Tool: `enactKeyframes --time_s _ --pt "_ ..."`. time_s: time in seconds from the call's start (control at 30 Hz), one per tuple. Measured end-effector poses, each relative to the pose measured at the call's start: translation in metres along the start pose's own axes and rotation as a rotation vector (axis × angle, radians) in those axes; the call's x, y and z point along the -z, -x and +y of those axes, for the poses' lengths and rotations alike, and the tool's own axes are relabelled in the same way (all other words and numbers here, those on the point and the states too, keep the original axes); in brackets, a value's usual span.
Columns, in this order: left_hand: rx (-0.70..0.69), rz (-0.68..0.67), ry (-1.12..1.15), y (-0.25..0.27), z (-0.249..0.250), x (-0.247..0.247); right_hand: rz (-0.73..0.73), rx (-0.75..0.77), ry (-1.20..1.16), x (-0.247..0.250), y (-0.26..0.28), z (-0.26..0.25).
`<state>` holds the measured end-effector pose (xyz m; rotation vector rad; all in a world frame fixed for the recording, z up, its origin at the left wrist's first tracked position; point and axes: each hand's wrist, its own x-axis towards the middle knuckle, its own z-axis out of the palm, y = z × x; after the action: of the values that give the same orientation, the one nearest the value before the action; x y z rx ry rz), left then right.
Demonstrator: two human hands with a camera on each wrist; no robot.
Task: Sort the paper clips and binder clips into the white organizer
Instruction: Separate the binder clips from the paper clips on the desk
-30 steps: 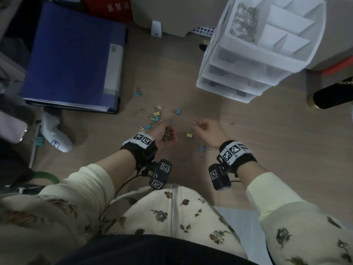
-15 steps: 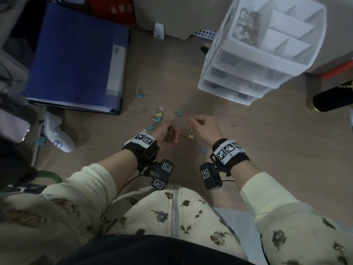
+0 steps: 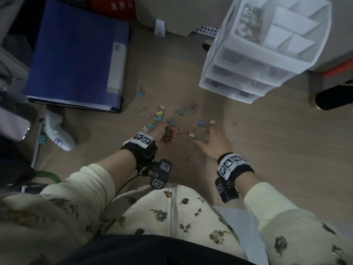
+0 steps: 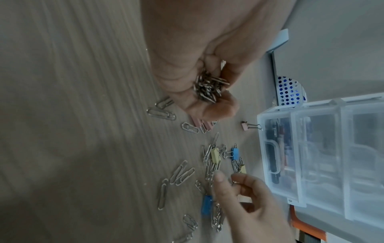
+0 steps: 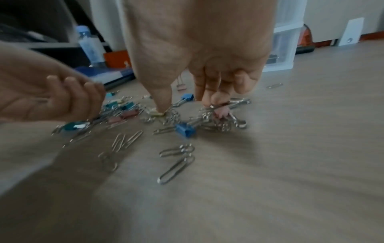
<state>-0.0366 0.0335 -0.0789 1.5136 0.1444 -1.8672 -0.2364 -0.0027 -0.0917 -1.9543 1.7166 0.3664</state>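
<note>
My left hand [image 3: 167, 135] is cupped round a bunch of silver paper clips [image 4: 207, 89] just above the wooden table. My right hand [image 3: 212, 135] reaches down to the right of it, fingers spread over the loose pile. In the right wrist view its thumb touches a yellow binder clip [image 5: 156, 113] and its fingertips [image 5: 215, 100] rest on tangled paper clips. Blue [image 3: 200, 122], yellow [image 3: 192, 135] and teal [image 3: 180, 111] binder clips lie scattered among loose paper clips [image 5: 176, 166]. The white organizer [image 3: 267, 60] stands at the back right; its top left compartment holds paper clips [image 3: 248, 23].
A blue folder [image 3: 76, 54] lies at the back left, with a lone teal binder clip [image 3: 140, 93] by its corner. A white device [image 3: 59, 134] sits at the left and a black cylinder [image 3: 334, 98] at the far right. A plastic bottle [image 5: 91, 44] stands behind.
My right hand has drawn away from the left hand, gone rightward and spread its fingers over the pile. The left hand keeps its bunch of paper clips in place.
</note>
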Motion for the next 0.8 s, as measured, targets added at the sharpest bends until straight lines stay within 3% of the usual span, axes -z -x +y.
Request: enactKeyframes --time_s 0.4,0.8 --pt "-0.021 0.048 -0.035 -0.004 -0.003 0.008 0.217 0.244 0.269 -0.033 0.006 -0.026" --pt "-0.004 0.050 -0.025 -0.006 -0.004 0.012 0.066 0.273 0.414 -0.021 0.006 -0.032"
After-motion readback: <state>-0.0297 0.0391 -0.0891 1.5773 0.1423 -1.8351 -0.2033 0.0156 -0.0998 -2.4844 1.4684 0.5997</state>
